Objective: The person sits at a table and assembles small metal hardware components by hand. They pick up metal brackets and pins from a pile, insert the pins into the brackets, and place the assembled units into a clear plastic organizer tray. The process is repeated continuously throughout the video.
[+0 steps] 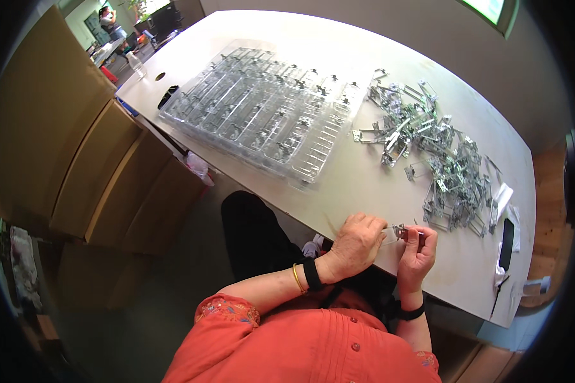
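Observation:
Near the table's front edge, both hands meet at a small metal bracket point(399, 232) with dark and silvery parts. My left hand point(356, 242) is closed, its fingertips pinching the bracket's left end. Thumb and fingers of my right hand point(417, 254) grip the other end, and the rest of the hand is curled. The grip partly hides the piece. Just beyond my right hand spreads a loose heap of similar metal brackets point(450, 169). Further left lies a clear plastic tray point(262, 167) with long compartments, many holding metal pieces.
The pale table point(338, 199) has a cable hole at its far left, near a clear bottle point(136, 64). A black flat object point(506, 244) lies on white material at the right edge. Cardboard boxes point(86, 159) are stacked on the left. Another person point(108, 22) is in the far background.

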Demonstrator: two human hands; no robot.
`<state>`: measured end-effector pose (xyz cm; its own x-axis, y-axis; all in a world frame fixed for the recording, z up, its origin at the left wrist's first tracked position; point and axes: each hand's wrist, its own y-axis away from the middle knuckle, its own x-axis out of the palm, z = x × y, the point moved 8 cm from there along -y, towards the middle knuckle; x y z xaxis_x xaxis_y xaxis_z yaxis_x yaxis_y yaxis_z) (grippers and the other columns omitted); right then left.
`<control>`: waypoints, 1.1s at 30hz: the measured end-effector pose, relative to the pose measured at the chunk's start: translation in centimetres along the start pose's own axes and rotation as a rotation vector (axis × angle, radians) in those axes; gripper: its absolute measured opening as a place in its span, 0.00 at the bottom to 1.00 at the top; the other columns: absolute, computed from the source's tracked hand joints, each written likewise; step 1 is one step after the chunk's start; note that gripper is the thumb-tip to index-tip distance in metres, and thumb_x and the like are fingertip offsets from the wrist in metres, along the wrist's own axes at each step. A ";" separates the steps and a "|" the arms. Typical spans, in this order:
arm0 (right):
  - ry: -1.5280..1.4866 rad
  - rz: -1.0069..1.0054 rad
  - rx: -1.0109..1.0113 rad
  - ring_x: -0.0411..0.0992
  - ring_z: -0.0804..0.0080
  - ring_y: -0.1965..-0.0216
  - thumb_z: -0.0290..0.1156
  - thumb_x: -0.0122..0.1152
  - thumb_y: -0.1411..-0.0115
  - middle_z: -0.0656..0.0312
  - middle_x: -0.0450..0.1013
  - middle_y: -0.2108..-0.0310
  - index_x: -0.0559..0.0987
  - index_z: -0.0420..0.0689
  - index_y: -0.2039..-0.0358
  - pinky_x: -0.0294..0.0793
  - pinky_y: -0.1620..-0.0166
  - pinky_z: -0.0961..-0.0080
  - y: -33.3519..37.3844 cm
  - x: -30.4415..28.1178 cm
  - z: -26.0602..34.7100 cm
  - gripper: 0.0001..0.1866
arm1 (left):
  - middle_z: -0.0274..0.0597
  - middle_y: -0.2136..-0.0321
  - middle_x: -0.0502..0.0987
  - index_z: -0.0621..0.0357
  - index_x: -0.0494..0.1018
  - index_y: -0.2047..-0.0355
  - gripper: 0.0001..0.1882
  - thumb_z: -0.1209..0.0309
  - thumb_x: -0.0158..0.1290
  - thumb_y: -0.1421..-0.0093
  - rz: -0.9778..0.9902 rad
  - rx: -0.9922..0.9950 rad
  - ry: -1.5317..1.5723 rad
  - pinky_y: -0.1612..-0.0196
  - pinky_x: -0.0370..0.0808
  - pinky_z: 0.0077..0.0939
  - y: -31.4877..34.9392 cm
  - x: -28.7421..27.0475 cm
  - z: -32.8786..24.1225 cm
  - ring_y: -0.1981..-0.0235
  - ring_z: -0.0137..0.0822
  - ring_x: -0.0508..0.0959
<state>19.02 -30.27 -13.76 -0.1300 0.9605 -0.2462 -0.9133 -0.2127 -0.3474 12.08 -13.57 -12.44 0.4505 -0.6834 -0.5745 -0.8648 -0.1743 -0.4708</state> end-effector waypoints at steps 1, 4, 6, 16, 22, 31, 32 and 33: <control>0.014 0.000 -0.005 0.78 0.80 0.62 0.31 0.58 0.22 0.63 0.80 0.61 0.76 0.41 0.55 0.78 0.55 0.80 0.0 0.0 0.0 0.07 | 0.46 0.62 0.81 0.58 0.77 0.54 0.11 0.74 0.61 0.37 0.005 0.000 0.004 0.52 0.72 0.43 0.0 0.1 0.2 0.59 0.50 0.78; 0.033 -0.005 -0.005 0.78 0.78 0.61 0.31 0.58 0.22 0.61 0.79 0.59 0.75 0.40 0.54 0.78 0.53 0.78 0.1 -0.1 0.0 0.07 | 0.43 0.65 0.81 0.57 0.79 0.58 0.06 0.75 0.59 0.35 0.021 -0.016 0.020 0.52 0.71 0.42 -0.3 0.3 0.8 0.61 0.49 0.78; -0.019 -0.035 -0.040 0.78 0.77 0.58 0.31 0.57 0.22 0.60 0.79 0.57 0.75 0.40 0.53 0.78 0.50 0.77 0.1 -0.2 0.0 0.07 | 0.43 0.65 0.82 0.56 0.79 0.59 0.06 0.75 0.59 0.36 0.009 -0.032 0.029 0.52 0.71 0.42 -0.5 -0.1 0.9 0.61 0.49 0.79; -0.047 -0.048 -0.030 0.76 0.74 0.56 0.30 0.57 0.22 0.59 0.78 0.57 0.74 0.40 0.53 0.76 0.47 0.75 0.3 -1.0 0.9 0.06 | 0.46 0.55 0.81 0.60 0.79 0.59 0.10 0.78 0.59 0.42 -0.145 0.187 -0.030 0.39 0.72 0.45 -1.9 -2.5 -0.6 0.49 0.49 0.79; 0.034 -0.026 0.019 0.75 0.76 0.59 0.27 0.57 0.22 0.62 0.76 0.59 0.75 0.40 0.55 0.76 0.50 0.76 0.2 -3.7 0.5 0.04 | 0.56 0.43 0.75 0.64 0.78 0.56 0.16 0.80 0.58 0.47 -0.020 0.125 -0.132 0.28 0.65 0.56 0.2 -1.1 1.3 0.36 0.57 0.73; 0.026 0.040 0.231 0.73 0.80 0.67 0.28 0.56 0.21 0.65 0.74 0.65 0.75 0.42 0.56 0.75 0.58 0.82 1.9 -7.2 -1.8 0.05 | 0.55 0.42 0.74 0.63 0.74 0.41 0.26 0.65 0.64 0.36 -0.065 0.108 -0.078 0.27 0.61 0.58 0.6 0.0 0.0 0.34 0.56 0.71; 0.040 0.034 0.211 0.72 0.82 0.68 0.29 0.56 0.22 0.66 0.74 0.65 0.75 0.43 0.56 0.75 0.62 0.83 2.0 -7.5 -2.2 0.04 | 0.54 0.41 0.74 0.62 0.74 0.40 0.28 0.64 0.65 0.37 -0.054 0.105 -0.068 0.27 0.60 0.58 0.6 0.4 0.0 0.34 0.56 0.71; 0.052 0.042 0.217 0.72 0.81 0.68 0.30 0.56 0.21 0.66 0.74 0.64 0.75 0.43 0.56 0.74 0.61 0.83 2.1 -7.5 -2.2 0.05 | 0.53 0.41 0.74 0.61 0.74 0.40 0.28 0.64 0.65 0.37 -0.037 0.109 -0.070 0.27 0.60 0.58 0.6 0.6 0.0 0.34 0.56 0.70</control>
<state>18.96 -38.29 -14.66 -0.1551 0.9398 -0.3045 -0.9698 -0.2036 -0.1345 11.79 -14.05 -13.07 0.4990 -0.6263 -0.5990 -0.8199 -0.1173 -0.5603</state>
